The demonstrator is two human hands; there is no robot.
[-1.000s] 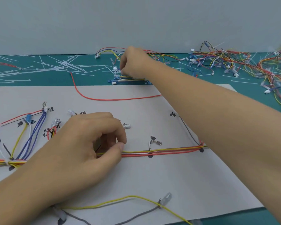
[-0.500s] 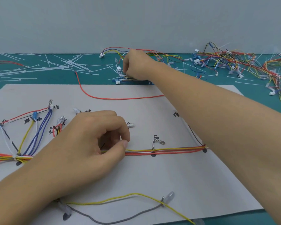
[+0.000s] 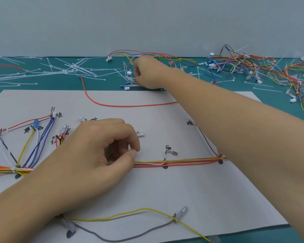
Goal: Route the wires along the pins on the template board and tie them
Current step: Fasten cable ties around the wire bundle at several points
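The white template board (image 3: 165,190) lies in front of me. Along it runs a bundle of red, orange and yellow wires (image 3: 179,162), past black pin marks. My left hand (image 3: 95,155) pinches this bundle between thumb and forefinger near the board's middle. At the left, a tied bunch (image 3: 14,170) fans out into blue, yellow and white wires. My right hand (image 3: 147,72) reaches past the far edge of the board, its fingers curled down onto a small pile of blue wires (image 3: 130,85) with white connectors. What it holds there is hidden by the fingers.
A loose red wire (image 3: 123,105) curves over the far part of the board. A yellow and a grey wire (image 3: 123,216) lie near the front edge. White cable ties (image 3: 72,69) are scattered at the back left. A tangle of coloured wires (image 3: 253,67) fills the back right.
The view has shifted slightly. Both hands stay where they were, the left still pinching the bundle, the right still at the blue wires.
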